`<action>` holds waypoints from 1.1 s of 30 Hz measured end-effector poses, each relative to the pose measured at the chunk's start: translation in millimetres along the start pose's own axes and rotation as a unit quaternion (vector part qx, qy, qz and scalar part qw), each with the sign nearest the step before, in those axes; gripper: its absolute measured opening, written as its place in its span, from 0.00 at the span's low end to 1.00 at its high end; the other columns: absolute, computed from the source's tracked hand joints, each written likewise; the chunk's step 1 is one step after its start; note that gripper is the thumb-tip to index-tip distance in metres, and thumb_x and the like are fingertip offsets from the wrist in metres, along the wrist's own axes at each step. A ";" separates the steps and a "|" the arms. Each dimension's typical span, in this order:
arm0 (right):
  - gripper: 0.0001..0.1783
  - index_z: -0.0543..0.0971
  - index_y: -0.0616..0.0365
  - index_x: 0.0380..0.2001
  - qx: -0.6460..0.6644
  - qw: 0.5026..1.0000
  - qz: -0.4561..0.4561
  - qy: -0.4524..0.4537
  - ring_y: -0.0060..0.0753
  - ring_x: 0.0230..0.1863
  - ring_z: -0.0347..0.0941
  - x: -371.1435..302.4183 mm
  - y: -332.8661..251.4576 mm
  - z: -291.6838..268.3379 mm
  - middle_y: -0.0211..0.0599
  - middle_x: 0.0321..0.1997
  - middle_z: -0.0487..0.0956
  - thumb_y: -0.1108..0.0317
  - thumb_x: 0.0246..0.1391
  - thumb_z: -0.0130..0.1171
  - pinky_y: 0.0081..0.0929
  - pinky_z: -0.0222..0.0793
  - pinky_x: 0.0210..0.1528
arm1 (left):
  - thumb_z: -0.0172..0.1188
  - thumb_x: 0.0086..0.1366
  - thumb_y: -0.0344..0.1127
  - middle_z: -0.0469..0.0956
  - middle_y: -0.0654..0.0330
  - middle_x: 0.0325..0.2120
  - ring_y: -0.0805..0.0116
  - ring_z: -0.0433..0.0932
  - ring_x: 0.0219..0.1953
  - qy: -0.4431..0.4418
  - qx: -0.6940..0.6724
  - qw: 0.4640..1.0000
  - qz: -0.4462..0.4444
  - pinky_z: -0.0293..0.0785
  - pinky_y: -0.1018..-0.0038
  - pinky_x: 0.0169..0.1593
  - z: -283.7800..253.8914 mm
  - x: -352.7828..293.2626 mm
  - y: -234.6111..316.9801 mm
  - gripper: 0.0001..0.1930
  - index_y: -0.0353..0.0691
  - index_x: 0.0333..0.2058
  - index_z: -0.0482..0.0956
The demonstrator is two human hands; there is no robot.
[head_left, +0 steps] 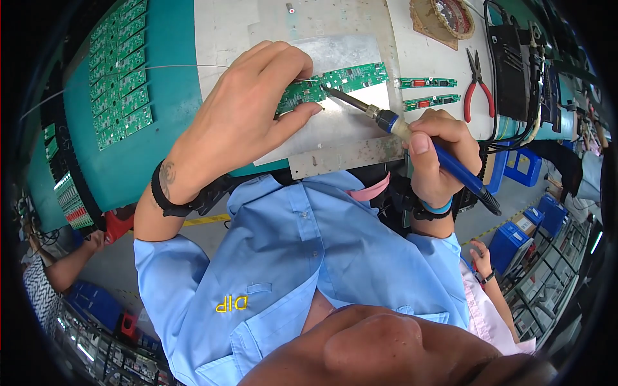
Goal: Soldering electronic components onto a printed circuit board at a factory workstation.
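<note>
A long green circuit board (357, 77) lies on a shiny metal plate (360, 51) in front of me. My left hand (248, 103) is closed over its left end, thumb below the board and index finger above. Thin solder wire (187, 66) runs in from the left to this hand, and a short end shows past the fingers over the board. My right hand (444, 154) grips a soldering iron (386, 120) with a blue handle. The iron's tip meets the board close to the wire end; whether tip and wire touch is too small to tell.
Panels of green boards (121, 77) lie on the teal mat at left. Two narrow boards (428, 83), red-handled pliers (476, 90) and a round container (452, 18) are at right, beside a black rack with cables (508, 58). Other people's arms (494, 293) show at both sides.
</note>
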State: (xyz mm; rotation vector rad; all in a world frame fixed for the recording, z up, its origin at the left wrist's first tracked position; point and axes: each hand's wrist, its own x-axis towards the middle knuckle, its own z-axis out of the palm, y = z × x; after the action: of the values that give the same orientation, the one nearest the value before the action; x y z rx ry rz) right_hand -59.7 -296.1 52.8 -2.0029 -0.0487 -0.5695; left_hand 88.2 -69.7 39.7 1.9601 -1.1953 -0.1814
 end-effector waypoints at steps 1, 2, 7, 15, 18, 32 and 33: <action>0.09 0.76 0.68 0.34 0.000 1.000 0.000 -0.001 0.25 0.23 0.70 -0.4 0.5 0.0 0.42 0.25 0.78 0.72 0.58 0.61 0.23 0.63 0.27 | 0.71 0.55 0.29 0.74 0.53 0.33 0.51 0.74 0.36 0.006 0.003 1.000 0.002 0.73 0.62 0.40 0.6 0.3 -0.2 0.17 0.34 0.38 0.73; 0.09 0.76 0.68 0.34 0.001 1.000 0.000 -0.002 0.25 0.23 0.71 -0.2 0.5 -0.3 0.42 0.26 0.78 0.71 0.59 0.61 0.22 0.63 0.27 | 0.72 0.55 0.30 0.74 0.53 0.32 0.54 0.74 0.34 0.013 0.005 1.000 0.003 0.74 0.65 0.38 0.9 0.7 -0.2 0.17 0.33 0.38 0.74; 0.10 0.76 0.69 0.34 0.003 1.000 0.002 0.015 0.25 0.24 0.71 0.3 1.7 -9.0 0.42 0.27 0.78 0.71 0.59 0.61 0.22 0.64 0.27 | 0.74 0.55 0.32 0.74 0.54 0.32 0.57 0.75 0.32 0.019 0.006 1.000 0.002 0.75 0.68 0.35 1.4 0.8 -0.1 0.17 0.33 0.37 0.75; 0.11 0.78 0.68 0.45 -0.090 0.976 -0.024 0.195 0.24 0.28 0.72 18.8 35.2 -25.3 0.40 0.33 0.78 0.70 0.66 0.58 0.20 0.66 0.31 | 0.73 0.53 0.34 0.75 0.55 0.34 0.52 0.75 0.39 0.005 0.023 1.000 -0.007 0.70 0.60 0.45 -3.6 0.6 2.5 0.22 0.36 0.43 0.74; 0.16 0.76 0.67 0.55 -0.379 0.920 -0.098 0.023 0.24 0.35 0.75 40.1 40.1 -37.2 0.42 0.43 0.80 0.68 0.70 0.55 0.20 0.71 0.37 | 0.74 0.53 0.36 0.75 0.56 0.34 0.53 0.75 0.39 -0.008 0.066 0.998 -0.010 0.69 0.60 0.46 -8.5 -1.1 7.0 0.23 0.36 0.45 0.75; 0.18 0.70 0.64 0.58 -0.107 0.970 -0.081 0.202 0.26 0.42 0.75 -25.4 32.5 -22.2 0.42 0.48 0.80 0.66 0.71 0.54 0.25 0.72 0.46 | 0.72 0.52 0.31 0.80 0.54 0.34 0.52 0.78 0.41 0.051 0.032 0.998 0.033 0.73 0.59 0.48 0.8 -5.6 -6.6 0.22 0.35 0.46 0.76; 0.17 0.70 0.63 0.58 -0.107 0.964 -0.079 0.231 0.26 0.41 0.74 -26.2 31.1 -23.2 0.41 0.46 0.80 0.66 0.71 0.54 0.26 0.71 0.45 | 0.72 0.52 0.31 0.80 0.54 0.34 0.52 0.78 0.41 0.060 0.028 0.997 0.036 0.74 0.59 0.48 1.3 -3.6 -7.3 0.22 0.35 0.46 0.76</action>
State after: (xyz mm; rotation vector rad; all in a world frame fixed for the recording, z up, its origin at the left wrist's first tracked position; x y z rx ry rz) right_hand -83.1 -325.7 25.0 -2.0346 0.1451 -1.1747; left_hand 90.5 -66.0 32.7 1.9448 -1.2006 0.0076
